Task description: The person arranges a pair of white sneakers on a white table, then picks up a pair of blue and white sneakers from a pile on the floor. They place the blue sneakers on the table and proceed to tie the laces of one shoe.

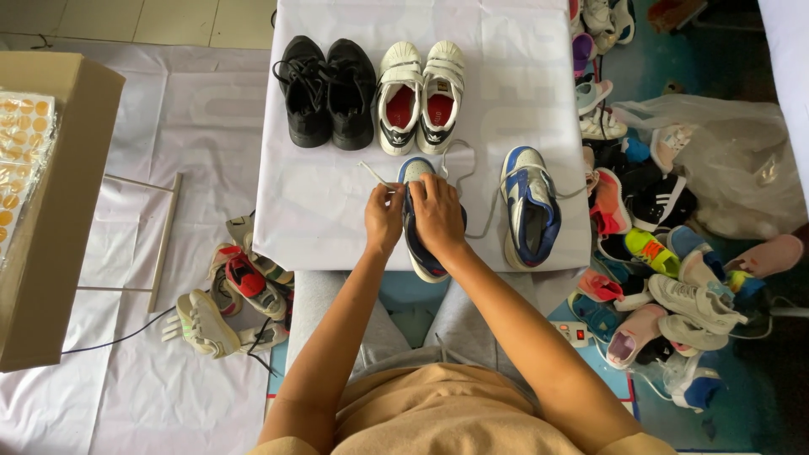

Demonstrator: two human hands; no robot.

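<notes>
Nearest the camera, two bare forearms reach forward from a tan shirt and grey trousers to the near edge of a small table draped in white cloth [320, 211]. The left hand [383, 217] and the right hand [438, 215] sit close together on a blue and white sneaker [421, 253] that lies at the table's front edge, toe pointing away and heel overhanging toward the person. The left hand's fingers are pinched narrow on a white lace [375, 175] that trails off to the upper left, while the right hand is curled over the top of the shoe, gripping it at the laces; another loop of lace [462, 168] curves out to the right. Just to the right on the cloth lies the matching blue and white sneaker [531, 206], apart from the hands. Farther back stand a pair of white shoes with red insoles [420, 97] and, touching them on the left, a pair of black lace-up shoes [327, 93]. On the floor to the left lies a small heap of shoes [232, 295], and beyond it an open cardboard box [59, 211]. To the right a large jumble of coloured shoes [666, 270] spreads beside a clear plastic bag [725, 160].
</notes>
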